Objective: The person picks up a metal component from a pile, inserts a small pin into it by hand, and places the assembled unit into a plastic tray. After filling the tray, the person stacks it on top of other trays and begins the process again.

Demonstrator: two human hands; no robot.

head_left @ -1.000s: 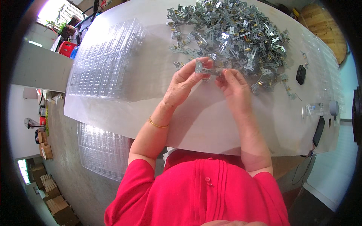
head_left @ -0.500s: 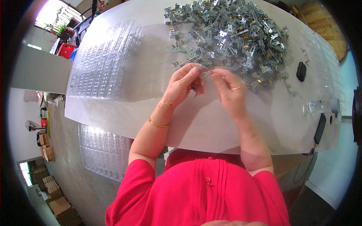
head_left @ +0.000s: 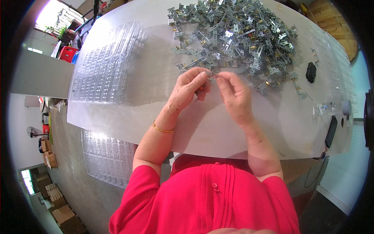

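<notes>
My left hand [head_left: 190,86] is closed round small metal parts, and reddish bits show below its curled fingers. Between its thumb and forefinger sticks out a small metal bracket [head_left: 212,75]. My right hand [head_left: 235,93] meets it from the right, thumb and forefinger pinched at the bracket's end; whether a separate piece sits in that pinch is too small to tell. Just beyond both hands spreads a large heap of metal brackets [head_left: 241,35], grey with some brass-coloured pieces.
Clear plastic trays [head_left: 107,64] are stacked on the left of the white table [head_left: 163,128]; another tray stack [head_left: 107,156] sits lower, beside the table. To the right are a black clip-like object [head_left: 311,73], a clear bottle [head_left: 329,108] and a black phone-like slab [head_left: 331,132].
My right hand has shifted slightly and its blur has gone. The fingertips of both hands stay together at the bracket, and my left hand has barely moved.
</notes>
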